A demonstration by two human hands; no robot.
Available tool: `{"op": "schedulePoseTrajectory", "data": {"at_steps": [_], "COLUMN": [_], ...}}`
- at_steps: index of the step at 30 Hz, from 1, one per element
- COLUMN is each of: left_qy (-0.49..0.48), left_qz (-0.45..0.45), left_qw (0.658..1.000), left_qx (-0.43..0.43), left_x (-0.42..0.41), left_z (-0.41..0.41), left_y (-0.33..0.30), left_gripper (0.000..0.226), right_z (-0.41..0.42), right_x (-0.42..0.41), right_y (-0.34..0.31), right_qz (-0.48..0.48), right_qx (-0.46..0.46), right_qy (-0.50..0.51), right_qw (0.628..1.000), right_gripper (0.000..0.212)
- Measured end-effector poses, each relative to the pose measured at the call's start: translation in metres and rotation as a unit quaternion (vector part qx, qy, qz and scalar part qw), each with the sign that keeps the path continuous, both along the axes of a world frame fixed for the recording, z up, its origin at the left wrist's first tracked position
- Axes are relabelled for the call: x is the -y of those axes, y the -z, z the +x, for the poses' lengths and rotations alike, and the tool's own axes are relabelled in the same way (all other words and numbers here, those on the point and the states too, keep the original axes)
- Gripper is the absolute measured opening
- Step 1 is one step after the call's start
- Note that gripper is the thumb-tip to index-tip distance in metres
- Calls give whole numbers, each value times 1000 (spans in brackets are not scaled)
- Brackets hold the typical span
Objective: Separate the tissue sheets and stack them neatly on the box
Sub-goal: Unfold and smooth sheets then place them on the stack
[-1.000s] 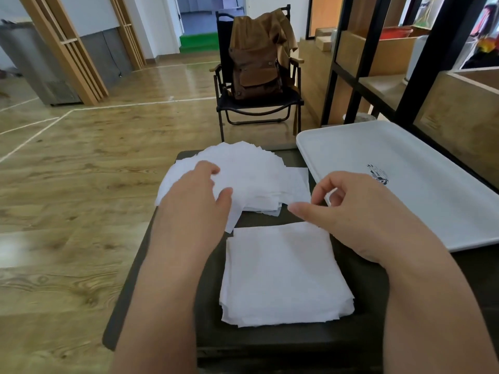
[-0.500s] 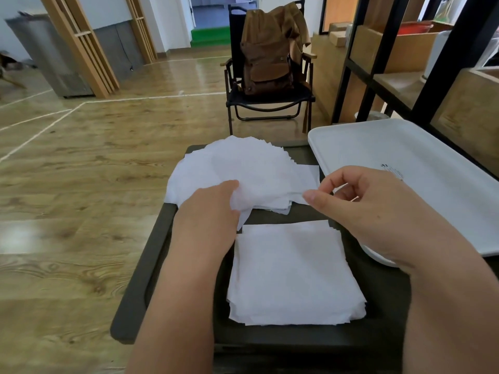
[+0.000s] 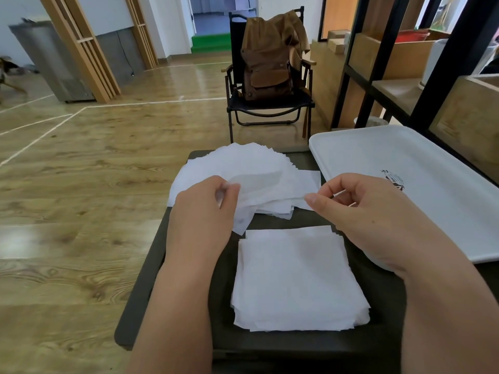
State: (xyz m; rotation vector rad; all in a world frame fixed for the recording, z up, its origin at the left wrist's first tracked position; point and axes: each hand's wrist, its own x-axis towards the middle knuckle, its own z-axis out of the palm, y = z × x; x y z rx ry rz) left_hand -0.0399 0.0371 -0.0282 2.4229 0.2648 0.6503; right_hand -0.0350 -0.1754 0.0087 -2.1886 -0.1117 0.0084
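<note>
Left hand (image 3: 202, 211) and right hand (image 3: 359, 211) each pinching one tissue sheet (image 3: 259, 182) above fanned pile (image 3: 243, 160); neat stack (image 3: 297, 279) nearer on dark box (image 3: 145, 279)

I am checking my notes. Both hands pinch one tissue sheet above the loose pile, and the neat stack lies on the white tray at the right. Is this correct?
Not quite. The head view shows the neat stack on the dark box, not on the white tray, which lies beside it. The rest holds: the left hand and right hand pinch one tissue sheet above the loose pile.
</note>
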Motion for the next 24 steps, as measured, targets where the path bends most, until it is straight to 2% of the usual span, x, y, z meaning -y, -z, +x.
{"op": "schedulePoseTrajectory", "data": {"at_steps": [2, 4, 7, 10, 12, 16, 19, 24], "left_qy": [22, 69, 136, 176, 198, 172, 146, 132], "left_qz": [-69, -185, -356, -456, -479, -465, -447, -441], "left_qw": [997, 979, 922, 869, 851, 865, 879, 884], "left_qx": [20, 38, 68, 82, 85, 82, 84, 78], "left_x": [2, 4, 6, 7, 8, 13, 14, 16], "left_z": [-5, -10, -19, -25, -27, -27, -27, -29], "left_y": [-9, -19, -35, -44, -45, -43, -43, -43], "left_gripper": [27, 28, 25, 25, 25, 25, 26, 25], "right_z": [0, -1, 0, -1, -2, -1, -3, -8], "right_x": [-2, -4, -8, -12, -16, -23, -23, -20], "right_y": [0, -1, -1, -1, -2, -9, -11, -10], "right_qz": [8, 4, 41, 101, 157, 290, 297, 254], "right_qx": [0, -5, -10, -19, -31, -47, 4, 30], "right_qy": [2, -3, -21, -45, -62, -40, -71, -109], "right_qw": [1000, 1000, 999, 994, 985, 955, 952, 961], "right_gripper": [24, 23, 26, 35, 31, 25, 32, 39]}}
